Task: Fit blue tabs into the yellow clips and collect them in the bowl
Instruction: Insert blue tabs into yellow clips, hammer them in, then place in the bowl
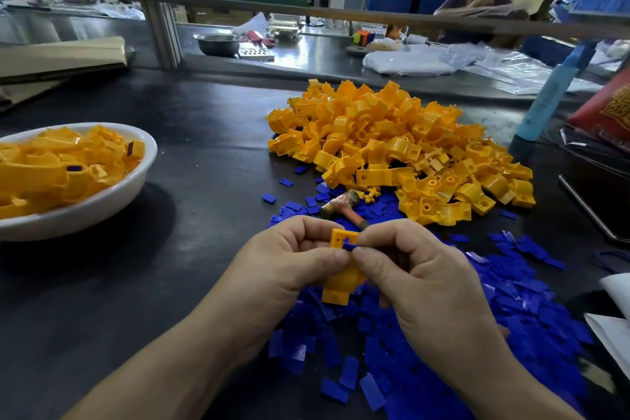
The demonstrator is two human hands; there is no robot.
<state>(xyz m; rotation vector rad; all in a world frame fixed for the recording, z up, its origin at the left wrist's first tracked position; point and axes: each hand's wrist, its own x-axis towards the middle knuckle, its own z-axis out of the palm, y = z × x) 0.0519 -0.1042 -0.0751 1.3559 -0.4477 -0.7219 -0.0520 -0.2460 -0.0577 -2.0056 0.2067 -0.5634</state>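
Observation:
My left hand (289, 266) grips a yellow clip (341, 280) above the dark table, thumb and fingers curled round it. My right hand (419, 280) pinches a small blue tab (350, 246) against the clip's upper end. Behind the hands lies a big heap of yellow clips (392, 147). A spread of loose blue tabs (477, 317) covers the table under and right of my hands. A white bowl (102, 204) at the left holds several yellow clips, some showing blue tabs.
A small hammer (344, 206) lies between the two heaps, just beyond my hands. A light blue bottle (545, 99) and a red packet (610, 109) stand at the right. A rail and another bench with a metal bowl (218, 43) lie behind, where a person sits.

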